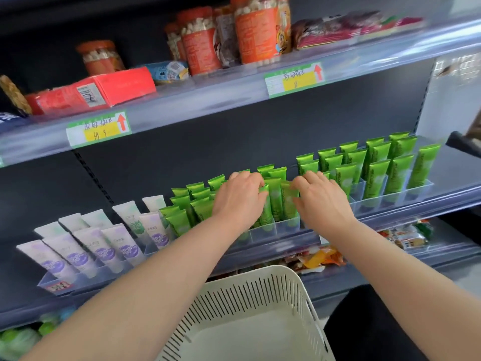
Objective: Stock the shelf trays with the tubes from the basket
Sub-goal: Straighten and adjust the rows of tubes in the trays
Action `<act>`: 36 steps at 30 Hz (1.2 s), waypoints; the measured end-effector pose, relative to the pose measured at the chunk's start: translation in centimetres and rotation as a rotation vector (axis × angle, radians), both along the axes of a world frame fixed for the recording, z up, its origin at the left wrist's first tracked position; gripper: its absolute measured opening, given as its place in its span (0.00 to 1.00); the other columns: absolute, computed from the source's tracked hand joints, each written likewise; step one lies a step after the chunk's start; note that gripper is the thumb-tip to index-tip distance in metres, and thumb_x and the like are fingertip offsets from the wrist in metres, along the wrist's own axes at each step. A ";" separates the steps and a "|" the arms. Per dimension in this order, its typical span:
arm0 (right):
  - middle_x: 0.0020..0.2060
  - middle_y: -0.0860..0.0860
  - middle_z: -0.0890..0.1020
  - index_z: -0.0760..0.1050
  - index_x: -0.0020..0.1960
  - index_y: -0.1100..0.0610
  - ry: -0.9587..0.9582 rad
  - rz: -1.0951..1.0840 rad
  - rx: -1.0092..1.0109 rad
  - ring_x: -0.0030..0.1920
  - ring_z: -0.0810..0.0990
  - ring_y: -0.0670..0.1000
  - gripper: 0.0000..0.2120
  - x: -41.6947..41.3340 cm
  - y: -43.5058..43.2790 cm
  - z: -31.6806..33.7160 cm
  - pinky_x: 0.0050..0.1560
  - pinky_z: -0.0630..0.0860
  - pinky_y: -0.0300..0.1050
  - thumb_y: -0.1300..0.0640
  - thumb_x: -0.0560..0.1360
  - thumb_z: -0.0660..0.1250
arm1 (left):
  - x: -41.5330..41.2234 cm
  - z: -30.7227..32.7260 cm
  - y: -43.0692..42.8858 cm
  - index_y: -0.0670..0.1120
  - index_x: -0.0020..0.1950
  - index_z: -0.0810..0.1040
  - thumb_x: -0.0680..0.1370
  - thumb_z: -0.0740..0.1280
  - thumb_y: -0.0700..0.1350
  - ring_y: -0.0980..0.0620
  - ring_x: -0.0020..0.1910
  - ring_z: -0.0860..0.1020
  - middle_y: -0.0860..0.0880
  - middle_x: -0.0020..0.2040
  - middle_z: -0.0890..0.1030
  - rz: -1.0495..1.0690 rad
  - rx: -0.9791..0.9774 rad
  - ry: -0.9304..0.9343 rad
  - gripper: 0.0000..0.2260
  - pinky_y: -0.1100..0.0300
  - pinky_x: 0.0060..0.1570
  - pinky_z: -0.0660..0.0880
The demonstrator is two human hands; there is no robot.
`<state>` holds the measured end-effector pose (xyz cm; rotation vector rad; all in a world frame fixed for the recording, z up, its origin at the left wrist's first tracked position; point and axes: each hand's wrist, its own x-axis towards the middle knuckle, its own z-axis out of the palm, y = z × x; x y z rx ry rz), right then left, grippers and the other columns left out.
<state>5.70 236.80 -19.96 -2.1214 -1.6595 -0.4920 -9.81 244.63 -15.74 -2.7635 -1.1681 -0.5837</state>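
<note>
Green tubes [276, 204] stand upright in rows in a clear shelf tray [263, 234] on the middle shelf. My left hand [239, 198] reaches over the tray's rows and pinches the top of one green tube [265, 190] between thumb and fingers. Just to its right, my right hand [321, 200] pinches a neighbouring green tube [287, 188] in the same way. More green tubes [377, 175] fill a second clear tray [390, 200] on the right. The white slotted basket [260, 273] sits below my forearms; its visible inside shows no tubes.
White and purple tubes [104, 248] lean in a clear tray [78, 281] at the left. The shelf above [208, 100] holds jars, a red box and price labels. Snack packets [320, 257] lie on the shelf below. A dark object [463, 144] juts in at the right edge.
</note>
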 end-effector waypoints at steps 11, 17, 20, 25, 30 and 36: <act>0.50 0.45 0.82 0.75 0.60 0.47 -0.043 0.052 -0.118 0.58 0.71 0.52 0.12 3.1 3.3 1.2 0.46 0.59 0.47 0.57 0.78 0.61 | 6.9 2.2 5.4 0.54 0.54 0.81 0.77 0.68 0.48 0.45 0.57 0.77 0.49 0.56 0.81 0.079 -0.132 0.235 0.07 0.56 0.53 0.72; 0.50 0.44 0.81 0.75 0.58 0.47 -0.017 0.123 -0.124 0.56 0.70 0.51 0.13 4.1 3.5 1.1 0.44 0.56 0.46 0.61 0.78 0.60 | 8.3 2.1 6.6 0.50 0.47 0.84 0.72 0.70 0.42 0.44 0.50 0.80 0.49 0.49 0.83 0.116 -0.180 0.285 0.06 0.57 0.46 0.75; 0.52 0.44 0.80 0.74 0.59 0.47 0.018 0.160 -0.124 0.56 0.70 0.51 0.12 4.3 3.8 0.9 0.44 0.57 0.46 0.59 0.79 0.59 | 9.1 2.1 6.7 0.50 0.47 0.84 0.72 0.70 0.42 0.45 0.48 0.80 0.49 0.48 0.82 0.105 -0.178 0.282 0.06 0.57 0.44 0.75; 0.55 0.46 0.79 0.74 0.61 0.48 0.048 0.176 -0.104 0.58 0.70 0.52 0.12 4.9 3.7 1.1 0.45 0.60 0.47 0.54 0.81 0.57 | 10.3 2.1 6.3 0.50 0.48 0.83 0.75 0.70 0.44 0.43 0.47 0.79 0.48 0.48 0.82 0.056 -0.129 0.235 0.04 0.58 0.41 0.72; 0.53 0.47 0.80 0.75 0.59 0.48 0.058 0.133 -0.069 0.57 0.71 0.53 0.11 5.9 3.5 1.7 0.46 0.65 0.48 0.55 0.80 0.58 | 10.5 1.8 6.5 0.49 0.45 0.84 0.74 0.72 0.45 0.44 0.47 0.80 0.47 0.46 0.83 0.031 -0.227 0.212 0.02 0.58 0.42 0.75; 0.53 0.48 0.80 0.75 0.59 0.49 0.089 0.134 -0.069 0.58 0.72 0.53 0.10 5.6 4.3 2.3 0.49 0.67 0.49 0.56 0.80 0.58 | 9.3 3.0 8.2 0.52 0.39 0.82 0.74 0.70 0.45 0.46 0.48 0.80 0.50 0.47 0.83 0.066 -0.284 0.059 0.05 0.58 0.42 0.75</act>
